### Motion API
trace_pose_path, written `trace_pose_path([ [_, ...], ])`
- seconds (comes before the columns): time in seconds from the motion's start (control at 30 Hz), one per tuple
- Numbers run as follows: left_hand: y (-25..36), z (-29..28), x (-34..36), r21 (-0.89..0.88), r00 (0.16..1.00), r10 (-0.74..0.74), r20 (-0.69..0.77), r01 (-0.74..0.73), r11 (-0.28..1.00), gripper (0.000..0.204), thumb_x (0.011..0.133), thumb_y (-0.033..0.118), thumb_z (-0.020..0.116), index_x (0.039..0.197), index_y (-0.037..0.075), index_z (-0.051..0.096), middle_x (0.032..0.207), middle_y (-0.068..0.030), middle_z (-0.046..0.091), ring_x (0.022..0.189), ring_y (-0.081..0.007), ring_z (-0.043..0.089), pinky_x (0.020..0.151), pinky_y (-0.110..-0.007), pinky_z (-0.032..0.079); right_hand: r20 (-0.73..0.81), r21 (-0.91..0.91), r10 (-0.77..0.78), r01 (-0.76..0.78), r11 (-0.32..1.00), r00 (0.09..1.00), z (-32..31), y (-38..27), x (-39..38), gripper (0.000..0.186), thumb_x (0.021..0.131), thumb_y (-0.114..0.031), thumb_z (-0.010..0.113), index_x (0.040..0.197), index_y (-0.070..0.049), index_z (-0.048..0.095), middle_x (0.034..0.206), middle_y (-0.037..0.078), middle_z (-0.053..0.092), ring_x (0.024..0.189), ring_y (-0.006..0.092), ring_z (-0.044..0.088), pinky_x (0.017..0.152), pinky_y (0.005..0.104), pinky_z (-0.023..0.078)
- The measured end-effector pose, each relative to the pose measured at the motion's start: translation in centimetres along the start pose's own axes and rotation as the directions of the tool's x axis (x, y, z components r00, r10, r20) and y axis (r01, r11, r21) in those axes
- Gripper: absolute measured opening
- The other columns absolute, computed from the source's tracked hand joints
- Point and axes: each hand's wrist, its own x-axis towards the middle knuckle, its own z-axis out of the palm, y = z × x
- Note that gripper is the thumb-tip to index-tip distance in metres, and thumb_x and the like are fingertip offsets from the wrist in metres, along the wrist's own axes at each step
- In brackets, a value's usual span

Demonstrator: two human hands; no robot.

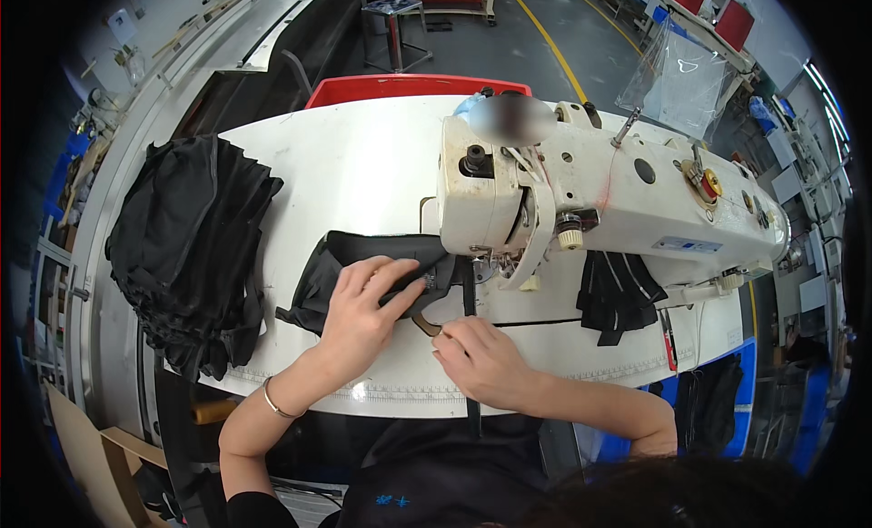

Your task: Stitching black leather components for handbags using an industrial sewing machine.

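A black fabric piece (350,255) lies left of the needle area of a white sewing machine (599,192). Spread over it is my left hand (363,314), open, its fingertips resting on the cloth near a small grey patch (431,281). My right hand (483,363) is closed in front of the needle, fingers curled. By its fingertips shows the end of a curved brown piece (424,324); whether they grip it is hidden. A narrow black strip (469,296) runs from the needle area, passes under my right hand and hangs over the table's front edge.
A tall pile of black fabric pieces (195,228) stands at left on the white table (363,201). Under the machine arm lie black strips (619,296), with a red-handled tool (669,342) to their right. Behind the table is a red bin (418,83).
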Motion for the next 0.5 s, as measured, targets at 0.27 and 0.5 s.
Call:
trace_pose_path([
  [0.27,-0.3,4.2,1.8,-0.372,0.949,-0.242,0.203,0.304,0.877,0.028,0.073,0.001,0.055,0.099,-0.002,0.045,0.089,-0.0157,0.047,0.086,-0.0329,0.048,0.080,-0.038,0.041,0.575,0.132,0.197,-0.328,0.936,0.794,0.5,-0.5,3.0,0.048,0.080,-0.030,0.064,0.117,-0.002,0.055,0.116,0.023,0.056,0.115,0.0361,0.045,0.092,0.0502,0.036],
  [0.5,-1.5,6.7,0.9,-0.256,0.982,-0.183,0.040,0.187,0.948,0.038,0.063,-0.004,0.062,0.100,-0.002,0.054,0.083,-0.0080,0.054,0.074,-0.0265,0.053,0.064,-0.035,0.043,0.559,-0.041,-0.025,0.058,0.997,0.829,-4.0,-3.5,-5.4,0.065,0.077,-0.033,0.062,0.129,0.003,0.045,0.137,0.020,0.042,0.131,0.0317,0.035,0.108,0.0464,0.027],
])
